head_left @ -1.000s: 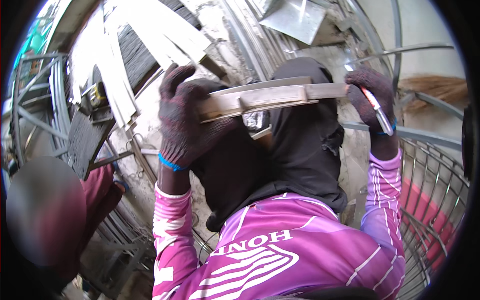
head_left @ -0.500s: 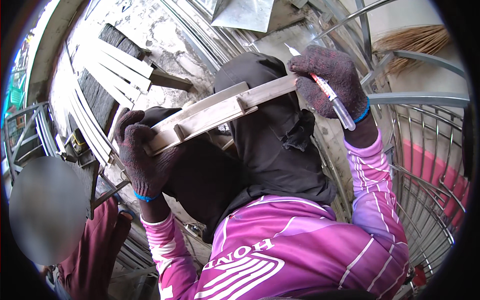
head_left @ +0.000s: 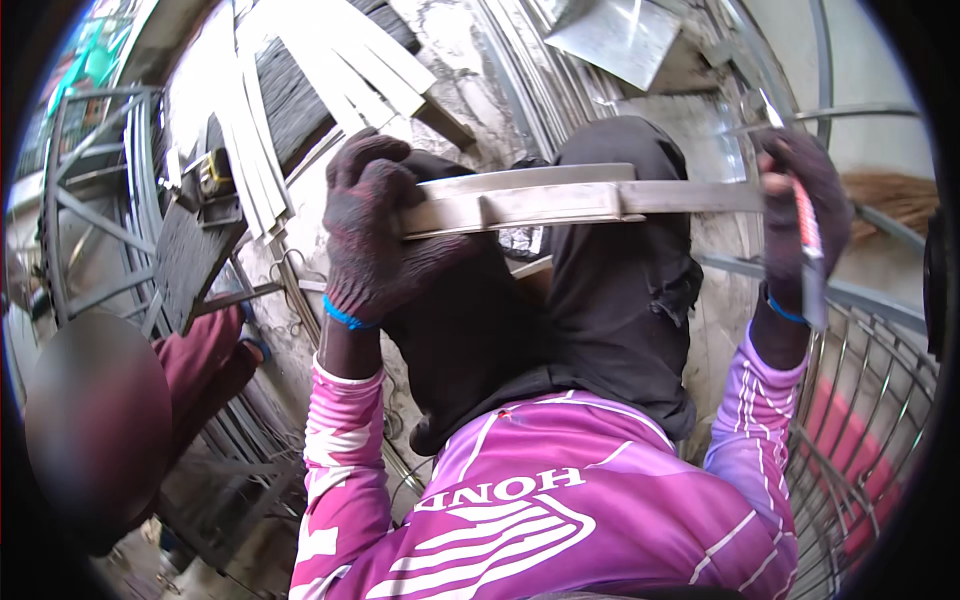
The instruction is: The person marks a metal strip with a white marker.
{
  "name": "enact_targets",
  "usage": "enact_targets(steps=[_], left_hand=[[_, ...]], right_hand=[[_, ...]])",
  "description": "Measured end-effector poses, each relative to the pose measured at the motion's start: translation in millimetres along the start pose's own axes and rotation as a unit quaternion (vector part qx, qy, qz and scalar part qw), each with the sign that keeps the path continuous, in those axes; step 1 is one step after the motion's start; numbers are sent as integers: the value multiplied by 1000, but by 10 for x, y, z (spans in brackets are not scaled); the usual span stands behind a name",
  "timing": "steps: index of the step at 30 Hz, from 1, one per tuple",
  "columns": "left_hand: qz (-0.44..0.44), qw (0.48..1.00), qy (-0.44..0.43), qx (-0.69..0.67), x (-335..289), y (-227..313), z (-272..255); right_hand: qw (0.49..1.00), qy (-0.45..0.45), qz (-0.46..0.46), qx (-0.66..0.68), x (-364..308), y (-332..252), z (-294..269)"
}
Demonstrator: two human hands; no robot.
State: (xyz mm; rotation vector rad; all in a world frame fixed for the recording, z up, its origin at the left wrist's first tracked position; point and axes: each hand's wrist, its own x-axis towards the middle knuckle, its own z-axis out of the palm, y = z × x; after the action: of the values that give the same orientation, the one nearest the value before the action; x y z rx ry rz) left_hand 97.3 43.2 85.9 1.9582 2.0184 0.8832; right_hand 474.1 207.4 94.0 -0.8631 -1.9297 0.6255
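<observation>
Above my knees lies a long flat metal bar [head_left: 560,205], nearly level across the view, with small upright tabs and a second strip along its far side. My left hand [head_left: 375,235], in a dark knitted glove with a blue cuff, is closed round the bar's left end. At the right end is my gloved right hand [head_left: 805,190], slightly blurred, with a marker pen [head_left: 808,225] gripped in it. The pen's pale tip points away from me and its clear end toward my forearm. Whether the right fingers also pinch the bar is hard to see.
Flat pale metal strips [head_left: 340,60] lie across dark wood at the upper left, by a yellow-black tape measure [head_left: 214,173]. A sheet-metal piece [head_left: 620,40] is at the far side. Another person's dark red trousers [head_left: 205,350] show at left. Wire racking [head_left: 865,400] stands at right.
The bar has swung from a slant to nearly level. Both hands appear farther right, and the whole surroundings have shifted and turned as my view moved. The pen stays in my right hand.
</observation>
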Motion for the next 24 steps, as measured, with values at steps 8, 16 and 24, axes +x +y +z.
enact_targets(steps=[8, 16, 24], left_hand=[[39, 998, 31, -35, -69, -34, -66], [56, 996, 33, -67, -66, -10, -124], [44, 997, 26, -63, -52, -28, -48]], right_hand=[[853, -219, 193, 432, 292, -1013, 881], [896, -354, -40, 264, 559, -1227, 1405], [885, -369, -80, 273, 456, -1087, 1606]])
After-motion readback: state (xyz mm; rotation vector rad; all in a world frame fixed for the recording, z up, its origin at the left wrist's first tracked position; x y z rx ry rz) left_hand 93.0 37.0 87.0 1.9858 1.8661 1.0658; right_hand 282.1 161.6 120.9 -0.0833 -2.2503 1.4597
